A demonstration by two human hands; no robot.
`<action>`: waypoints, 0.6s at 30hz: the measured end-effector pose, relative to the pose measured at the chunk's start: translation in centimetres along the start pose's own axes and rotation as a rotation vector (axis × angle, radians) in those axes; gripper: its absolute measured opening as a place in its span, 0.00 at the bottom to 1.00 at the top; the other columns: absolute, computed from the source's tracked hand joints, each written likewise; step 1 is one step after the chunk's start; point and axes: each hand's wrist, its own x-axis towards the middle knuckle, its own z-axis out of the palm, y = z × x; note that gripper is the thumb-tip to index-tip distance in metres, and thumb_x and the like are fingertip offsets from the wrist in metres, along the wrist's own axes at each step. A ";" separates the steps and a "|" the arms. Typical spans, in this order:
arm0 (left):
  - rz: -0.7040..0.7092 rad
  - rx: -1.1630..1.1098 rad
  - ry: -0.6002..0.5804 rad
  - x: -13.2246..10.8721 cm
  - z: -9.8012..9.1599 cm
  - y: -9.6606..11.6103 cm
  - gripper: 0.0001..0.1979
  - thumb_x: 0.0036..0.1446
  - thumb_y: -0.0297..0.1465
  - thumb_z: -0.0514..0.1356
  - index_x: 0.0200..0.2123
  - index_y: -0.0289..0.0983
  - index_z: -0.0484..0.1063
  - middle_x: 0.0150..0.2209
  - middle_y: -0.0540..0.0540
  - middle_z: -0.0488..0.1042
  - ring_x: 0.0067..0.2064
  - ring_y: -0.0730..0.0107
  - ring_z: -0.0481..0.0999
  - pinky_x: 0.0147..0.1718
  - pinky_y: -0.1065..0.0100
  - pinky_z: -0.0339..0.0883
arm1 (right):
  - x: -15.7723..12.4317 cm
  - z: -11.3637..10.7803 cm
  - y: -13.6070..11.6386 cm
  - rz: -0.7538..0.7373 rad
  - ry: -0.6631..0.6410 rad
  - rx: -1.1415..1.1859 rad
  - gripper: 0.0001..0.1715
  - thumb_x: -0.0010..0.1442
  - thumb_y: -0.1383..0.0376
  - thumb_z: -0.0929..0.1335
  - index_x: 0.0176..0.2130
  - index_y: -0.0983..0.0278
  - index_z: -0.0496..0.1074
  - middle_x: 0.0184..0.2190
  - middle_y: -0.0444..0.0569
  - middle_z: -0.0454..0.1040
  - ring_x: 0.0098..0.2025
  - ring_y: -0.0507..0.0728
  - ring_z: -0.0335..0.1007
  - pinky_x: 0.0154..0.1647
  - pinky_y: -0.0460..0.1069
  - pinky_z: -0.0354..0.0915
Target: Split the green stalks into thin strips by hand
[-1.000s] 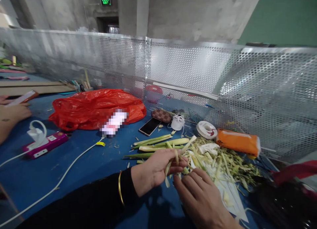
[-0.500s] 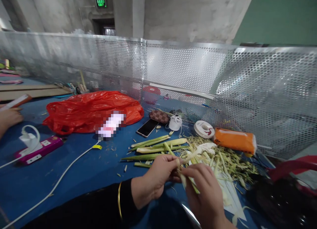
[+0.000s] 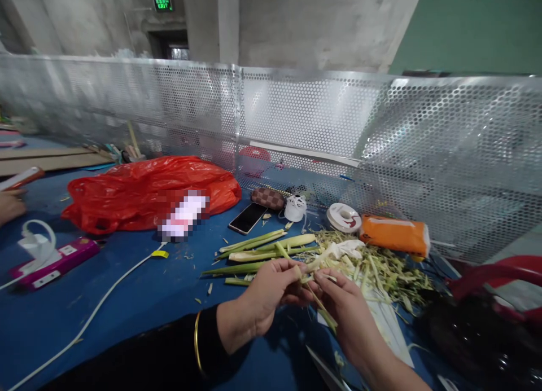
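Apparently partway along, we are pinching a pale plant strip [image 3: 326, 313] in the grip of left hand [image 3: 265, 292] and right hand [image 3: 349, 309] above the surface [image 3: 139, 312], its tail loose, seemingly unworked stalks [image 3: 254, 256] lying beyond.

I see a blue table [image 3: 169, 289]: red bag [image 3: 127, 193], black phone [image 3: 248, 218], power strip [image 3: 70, 261], case [image 3: 267, 198], spool [image 3: 336, 215] beside orange pack [image 3: 393, 234], stalks [image 3: 248, 256], scraps [image 3: 393, 275], paper [image 3: 396, 340].

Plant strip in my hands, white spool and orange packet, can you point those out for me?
Plant strip [image 3: 326, 313]: head view, on its lower, loose end.
White spool [image 3: 337, 216]: head view, on its flat face, left of the hole.
Orange packet [image 3: 393, 236]: head view, on the middle of its near side.
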 end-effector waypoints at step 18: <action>0.007 -0.117 0.100 0.3 -0.6 1.3 0.05 0.49 0.24 0.62 0.33 0.31 0.74 0.24 0.47 0.74 0.22 0.78 0.71 0.23 0.76 0.66 | 1.0 -1.9 -0.7 -1.427 -0.090 -1.301 0.13 0.62 0.70 0.64 0.46 0.61 0.73 0.35 0.51 0.77 0.36 0.57 0.73 0.37 0.52 0.67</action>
